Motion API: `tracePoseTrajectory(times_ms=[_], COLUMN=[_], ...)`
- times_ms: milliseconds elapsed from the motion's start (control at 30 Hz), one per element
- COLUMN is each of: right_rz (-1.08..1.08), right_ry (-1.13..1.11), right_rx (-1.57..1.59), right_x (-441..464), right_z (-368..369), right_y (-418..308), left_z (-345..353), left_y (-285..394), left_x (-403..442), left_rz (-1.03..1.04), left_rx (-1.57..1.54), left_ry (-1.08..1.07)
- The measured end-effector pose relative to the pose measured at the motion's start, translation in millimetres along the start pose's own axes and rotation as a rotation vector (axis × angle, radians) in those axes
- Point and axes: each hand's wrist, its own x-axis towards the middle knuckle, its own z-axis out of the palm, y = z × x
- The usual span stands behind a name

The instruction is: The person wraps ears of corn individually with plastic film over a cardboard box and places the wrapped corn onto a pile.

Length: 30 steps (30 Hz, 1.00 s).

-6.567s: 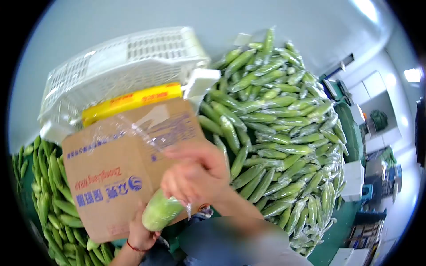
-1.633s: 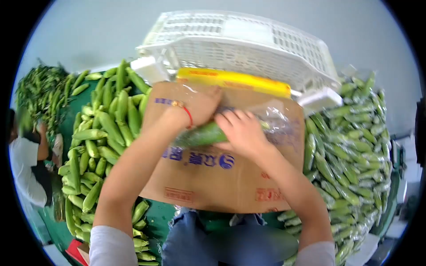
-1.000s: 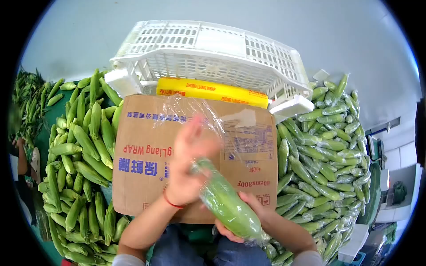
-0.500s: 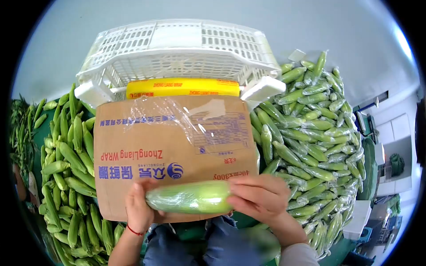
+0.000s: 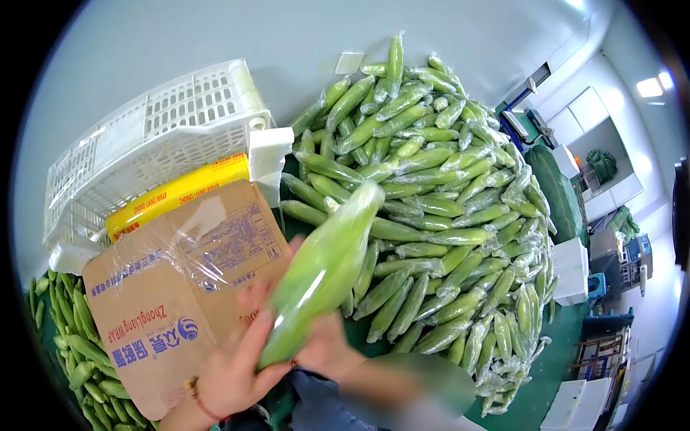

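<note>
A green ear of corn [image 5: 323,266] in its husk, wrapped in shiny clear film, is tilted up in front of me, its far end pointing up and right. My left hand [image 5: 233,370], with a red string at the wrist, is closed around its lower end. Behind the lower part of the ear is my right hand [image 5: 327,348], partly covered by it and blurred; how its fingers lie is unclear. Below the left hand is a brown cardboard box [image 5: 154,323] with printed lettering. A large pile of film-wrapped corn [image 5: 445,237] lies beyond and to the right.
Behind the box, a yellow roll of wrap [image 5: 180,194] sits before a white plastic crate [image 5: 154,115] on its side. Unwrapped corn [image 5: 83,345] is heaped at the left. Further right are white boxes [image 5: 571,273] and a green floor [image 5: 557,359].
My view has swung right toward the wrapped pile. The ear of corn has gone from lying level over the box to tilted upward, and my right hand has moved from its right end to behind it.
</note>
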Motion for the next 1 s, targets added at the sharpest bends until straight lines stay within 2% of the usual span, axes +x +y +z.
tracePoseTrajectory(times_ms=[67,133,167,233,267,300,333,400,467,533,600,633,733,800,833,867,900,967,1000], right_rz=[0.204,0.183,0.057,-0.193,-0.345,-0.432,-0.499,-0.598,-0.593,-0.316,-0.004,-0.458,-0.540,-0.641,-0.418,-0.212,-0.003,-0.063,-0.045], right_ry=[0.108,0.299,0.477,0.329,0.202,0.274,0.364,0.474,0.329,0.167,-0.520,-1.057,-0.965,-0.980,-0.810,-0.648,-0.492,-0.419,-0.425], right_rx=[-0.077,-0.146,-0.293,-0.607,-0.713,-0.775,-0.745,-0.605,-0.680,-1.289,-1.834,-1.969,-1.843,-1.772,-1.726,-1.660,-1.581,-1.510,-1.530], right_x=[-12,18,38,101,136,166,200,235,232,193,102,89,101,129,125,117,108,89,80], right_z=[-39,-89,-108,-211,-226,-233,-247,-271,-247,-197,-57,-45,-58,-53,-46,-35,-29,-41,-54], right_y=[-5,-54,-86,-192,-250,-307,-354,-384,-322,-181,-52,-16,60,79,76,67,58,28,17], left_z=[3,11,14,12,8,7,6,-5,-17,-30,-53,-67,-112,-135,-141,-150,-154,-146,-140], left_y=[9,0,-12,-41,-51,-63,-74,-84,-102,-131,-162,-180,-221,-247,-252,-222,-218,-214,-212], left_x=[31,34,22,-15,-35,-52,-71,-97,-113,-119,-109,-100,-66,-51,-48,-48,-63,-103,-126], left_rz=[0.153,0.279,0.284,0.252,0.158,0.077,-0.002,-0.137,-0.253,-0.421,-0.470,-0.429,-0.215,-0.171,-0.144,-0.115,-0.131,-0.172,-0.105], left_rx=[0.288,0.486,0.434,0.365,0.371,0.396,0.423,0.536,0.601,0.586,0.662,0.681,0.877,0.636,0.517,0.673,0.600,0.437,0.549], left_ry=[-0.091,-0.089,-0.065,-0.009,-0.001,0.061,0.118,0.230,0.373,0.508,0.689,0.712,0.681,0.623,0.589,0.702,0.741,0.792,0.730])
